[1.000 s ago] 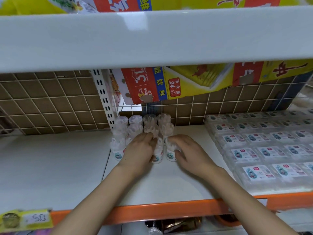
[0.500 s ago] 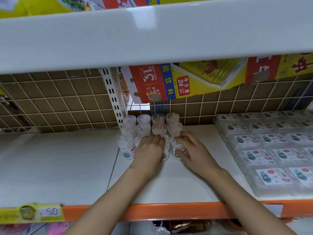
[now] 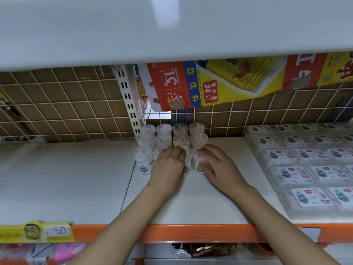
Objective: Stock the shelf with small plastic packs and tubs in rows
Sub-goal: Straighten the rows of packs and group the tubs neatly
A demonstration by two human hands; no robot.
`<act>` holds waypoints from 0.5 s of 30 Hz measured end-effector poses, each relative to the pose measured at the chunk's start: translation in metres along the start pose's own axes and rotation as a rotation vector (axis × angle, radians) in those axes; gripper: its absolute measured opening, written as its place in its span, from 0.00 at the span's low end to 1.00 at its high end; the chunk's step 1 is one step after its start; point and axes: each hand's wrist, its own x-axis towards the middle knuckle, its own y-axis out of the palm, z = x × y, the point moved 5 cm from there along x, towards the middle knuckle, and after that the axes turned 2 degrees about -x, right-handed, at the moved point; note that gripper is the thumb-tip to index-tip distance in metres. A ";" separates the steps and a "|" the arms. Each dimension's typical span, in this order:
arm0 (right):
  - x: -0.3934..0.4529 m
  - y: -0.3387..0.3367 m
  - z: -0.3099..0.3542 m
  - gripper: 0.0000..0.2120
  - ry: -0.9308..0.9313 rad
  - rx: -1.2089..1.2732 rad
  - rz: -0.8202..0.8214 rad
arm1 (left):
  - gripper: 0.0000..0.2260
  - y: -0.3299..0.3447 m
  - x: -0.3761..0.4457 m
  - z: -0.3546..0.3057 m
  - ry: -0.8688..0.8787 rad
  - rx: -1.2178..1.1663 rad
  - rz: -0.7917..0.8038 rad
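Far left, the white shelf (image 3: 63,180) is bare board with a yellow price tag (image 3: 36,231) on its orange lip. Moving right, the small clear tubs (image 3: 146,159) stand in a tight block against the wire grid backing (image 3: 57,104), four across and about three deep; the front-left one shows its printed label and what look like thin white sticks inside, though I can't make out the contents for certain.

The left hand (image 3: 168,167) lies over the front of the block, its fingers (image 3: 174,152) fairly straight and close together, pressing against a front tub rather than wrapped round it. Just beside it, the right hand (image 3: 219,165) has its fingers (image 3: 205,153) curled over the top of the front-right tub with the thumb low on its side, so it seems to be holding that one.

These tubs look light, thin-walled and smooth, and tall for their narrow base, so I would expect them to tip or skate on the slick shelf if nudged high up. Taking one round the lower body, near the label, or pushing low with flat fingers, seems the safer hold; squeezing hard might dent the plastic.

Further right, flat clear packs (image 3: 298,176) lie in overlapping rows, well apart from the tubs.
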 end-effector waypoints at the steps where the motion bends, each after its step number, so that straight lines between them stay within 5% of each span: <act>1: 0.000 0.000 0.000 0.19 0.004 0.001 0.005 | 0.25 0.000 0.000 -0.001 -0.002 -0.003 0.001; 15: 0.008 -0.007 0.016 0.19 0.006 -0.047 0.002 | 0.26 -0.016 -0.005 0.013 0.001 -0.148 0.037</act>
